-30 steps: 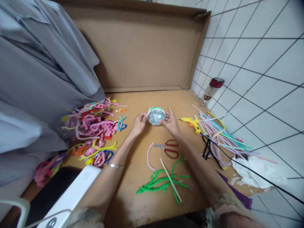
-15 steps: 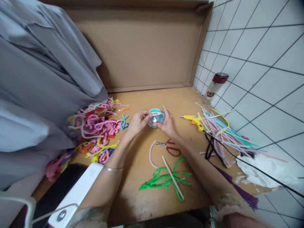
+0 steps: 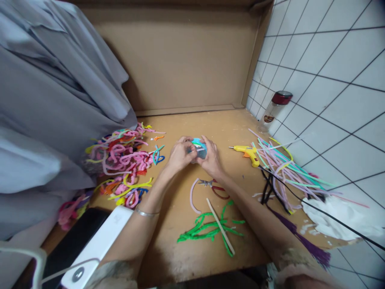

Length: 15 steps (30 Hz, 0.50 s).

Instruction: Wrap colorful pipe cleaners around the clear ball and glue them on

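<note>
Between my hands, over the middle of the table, is a small round clear plastic piece (image 3: 202, 154) with blue and green pipe cleaners curving along its far side. My right hand (image 3: 211, 156) grips it from the right, thumb near and fingers beyond. My left hand (image 3: 180, 154) is closed at its left side, fingertips pinched on a short pale lilac pipe cleaner (image 3: 199, 149) that crosses the piece; the fingers hide most of this strip. Closer to me lie a curved lilac pipe cleaner (image 3: 191, 196) and red-handled scissors (image 3: 219, 190).
Green pipe cleaners (image 3: 204, 229) lie in front under a pale stick (image 3: 220, 226). To the right are a yellow glue gun (image 3: 248, 153), loose pipe cleaners (image 3: 279, 168) and a lidded bottle (image 3: 273, 108). A colourful pipe-cleaner heap (image 3: 120, 154) and a white device (image 3: 99, 245) lie left.
My left hand has moved right, over the clear piece, and now covers more of it. My right fingers have curled in closer round its far side. The view has shifted slightly.
</note>
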Tool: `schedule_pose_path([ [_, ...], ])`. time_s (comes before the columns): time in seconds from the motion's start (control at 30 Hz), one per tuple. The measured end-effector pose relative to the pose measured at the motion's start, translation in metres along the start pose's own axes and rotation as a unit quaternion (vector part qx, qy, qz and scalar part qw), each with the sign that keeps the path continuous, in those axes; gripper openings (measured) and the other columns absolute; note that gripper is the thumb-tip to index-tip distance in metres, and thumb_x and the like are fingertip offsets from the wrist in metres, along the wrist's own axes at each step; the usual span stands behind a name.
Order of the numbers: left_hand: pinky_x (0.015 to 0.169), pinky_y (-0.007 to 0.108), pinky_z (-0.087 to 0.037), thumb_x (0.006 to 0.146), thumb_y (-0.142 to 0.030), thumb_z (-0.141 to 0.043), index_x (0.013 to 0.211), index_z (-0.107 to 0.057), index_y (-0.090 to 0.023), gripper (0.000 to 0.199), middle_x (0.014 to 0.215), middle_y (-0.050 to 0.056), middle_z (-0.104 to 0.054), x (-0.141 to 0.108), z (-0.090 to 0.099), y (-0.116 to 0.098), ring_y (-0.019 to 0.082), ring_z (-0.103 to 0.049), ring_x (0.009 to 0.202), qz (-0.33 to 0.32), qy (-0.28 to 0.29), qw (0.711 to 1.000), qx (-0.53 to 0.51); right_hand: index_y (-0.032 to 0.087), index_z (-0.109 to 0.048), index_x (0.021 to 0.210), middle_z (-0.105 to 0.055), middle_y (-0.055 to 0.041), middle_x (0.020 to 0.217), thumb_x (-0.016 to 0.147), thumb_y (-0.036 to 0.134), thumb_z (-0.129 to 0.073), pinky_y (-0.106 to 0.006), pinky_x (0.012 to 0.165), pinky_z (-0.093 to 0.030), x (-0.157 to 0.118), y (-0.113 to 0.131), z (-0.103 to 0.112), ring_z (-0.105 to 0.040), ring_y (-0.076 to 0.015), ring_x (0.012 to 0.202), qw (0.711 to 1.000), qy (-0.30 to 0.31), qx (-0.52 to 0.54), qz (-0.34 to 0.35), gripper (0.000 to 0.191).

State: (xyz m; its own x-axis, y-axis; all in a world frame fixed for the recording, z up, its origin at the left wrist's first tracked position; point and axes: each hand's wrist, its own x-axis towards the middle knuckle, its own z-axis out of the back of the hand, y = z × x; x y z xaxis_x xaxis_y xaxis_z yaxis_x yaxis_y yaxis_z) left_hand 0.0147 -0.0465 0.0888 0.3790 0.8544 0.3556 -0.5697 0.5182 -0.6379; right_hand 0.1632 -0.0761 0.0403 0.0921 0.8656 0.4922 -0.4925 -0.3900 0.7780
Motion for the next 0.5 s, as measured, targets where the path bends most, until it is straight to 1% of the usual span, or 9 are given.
schedule_pose_path([
  [0.07, 0.101, 0.042, -0.048, 0.072, -0.021, -0.060, 0.066, -0.062, -0.018, 0.007, 0.119, 0.010, -0.064, 0.0001, 0.0016, 0.0003, 0.027, -0.062, 0.109, 0.006, -0.003, 1.000, -0.004, 0.026, -0.050, 0.133, -0.061, -0.0090, 0.131, 0.069, 0.023, -0.069, -0.046, 0.109, -0.042, 0.0001, -0.0020, -0.0005, -0.053, -0.0282, 0.125, 0.999, -0.012, 0.041, -0.019, 0.066],
  [0.17, 0.099, 0.040, -0.050, 0.071, -0.020, -0.059, 0.064, -0.059, -0.018, 0.007, 0.117, 0.011, -0.066, 0.0004, 0.0046, -0.0005, 0.026, -0.063, 0.107, 0.015, -0.005, 1.000, -0.010, 0.025, -0.056, 0.118, -0.065, -0.0069, 0.122, 0.075, 0.024, -0.063, -0.040, 0.101, -0.048, 0.0010, -0.0057, 0.0005, -0.059, -0.0229, 0.115, 0.994, -0.030, 0.091, -0.049, 0.044],
  [0.27, 0.099, 0.039, -0.050, 0.071, -0.019, -0.058, 0.063, -0.058, -0.018, 0.009, 0.116, 0.011, -0.068, 0.0007, 0.0061, -0.0029, 0.025, -0.064, 0.105, 0.023, -0.007, 1.000, -0.013, 0.023, -0.059, 0.104, -0.067, -0.0073, 0.113, 0.079, 0.025, -0.057, -0.037, 0.097, -0.049, 0.0022, -0.0091, 0.0025, -0.062, -0.0211, 0.108, 0.991, -0.038, 0.115, -0.048, 0.026],
  [0.37, 0.099, 0.038, -0.050, 0.071, -0.019, -0.058, 0.063, -0.057, -0.018, 0.009, 0.116, 0.011, -0.068, 0.0007, 0.0060, -0.0047, 0.024, -0.065, 0.102, 0.027, -0.007, 0.999, -0.018, 0.021, -0.061, 0.094, -0.067, -0.0098, 0.109, 0.081, 0.027, -0.054, -0.038, 0.096, -0.050, 0.0028, -0.0104, 0.0038, -0.063, -0.0225, 0.108, 0.990, -0.049, 0.127, -0.023, 0.015],
  [0.5, 0.099, 0.038, -0.050, 0.072, -0.021, -0.057, 0.064, -0.058, -0.018, 0.009, 0.116, 0.011, -0.068, 0.0007, 0.0045, -0.0041, 0.023, -0.065, 0.100, 0.022, -0.006, 1.000, -0.018, 0.021, -0.063, 0.087, -0.067, -0.0094, 0.106, 0.081, 0.026, -0.055, -0.038, 0.097, -0.049, 0.0031, -0.0090, 0.0047, -0.063, -0.0229, 0.108, 0.992, -0.057, 0.116, -0.008, 0.011],
])
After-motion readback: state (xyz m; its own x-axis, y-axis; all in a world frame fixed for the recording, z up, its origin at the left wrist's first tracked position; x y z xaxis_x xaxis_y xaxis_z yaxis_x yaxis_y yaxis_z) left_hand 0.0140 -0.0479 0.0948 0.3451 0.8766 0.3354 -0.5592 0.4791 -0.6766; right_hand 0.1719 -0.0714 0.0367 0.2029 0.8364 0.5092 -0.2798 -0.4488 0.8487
